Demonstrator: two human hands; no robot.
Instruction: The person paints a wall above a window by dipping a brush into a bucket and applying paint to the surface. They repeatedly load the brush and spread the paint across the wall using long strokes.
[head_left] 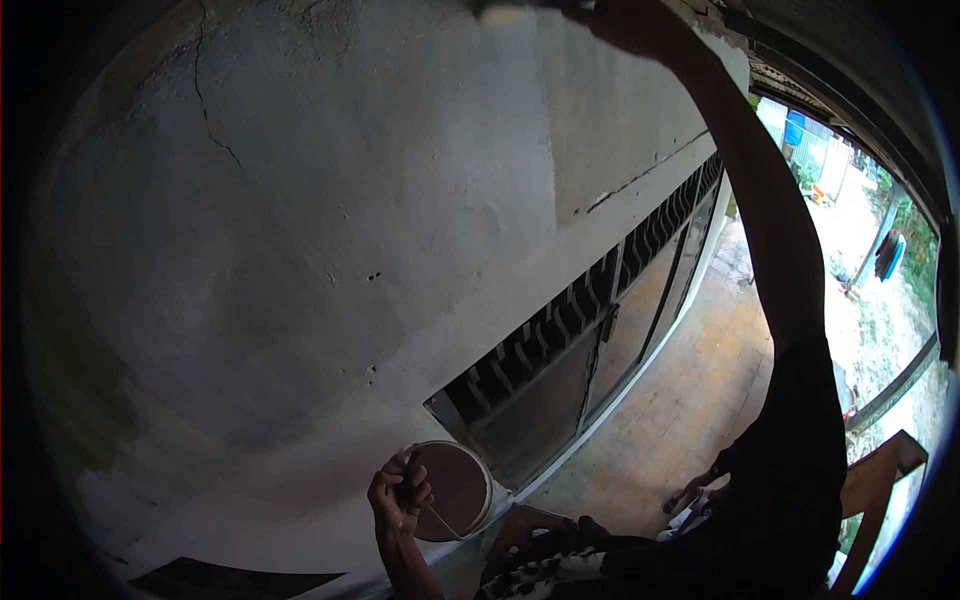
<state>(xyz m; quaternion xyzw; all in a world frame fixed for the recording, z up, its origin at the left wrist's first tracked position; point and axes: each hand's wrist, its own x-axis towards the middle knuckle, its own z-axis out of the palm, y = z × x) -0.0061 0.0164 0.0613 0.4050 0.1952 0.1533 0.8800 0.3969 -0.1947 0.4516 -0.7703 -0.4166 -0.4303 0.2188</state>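
Note:
My left hand (400, 492) is closed around the dark grip of a bucket's thin wire handle. The round bucket (487, 490) hangs beside that hand, low in the view, with a pale rim and a flat brown surface inside. My right arm reaches up high, and my right hand (635, 25) is at the top edge of the view, closed on a paintbrush (505, 16). The brush is partly cut off and blurred, its pale end close to the upper wall. Grey and whitish patches cover the wall (350, 200), with cracks and small holes.
Below the wall runs a window with a dark wavy grille (540, 335). A tiled floor (690, 390) lies well below, and a wooden frame (880, 490) stands at the lower right. Bright ground outside (850, 230) shows past posts, under a roof edge.

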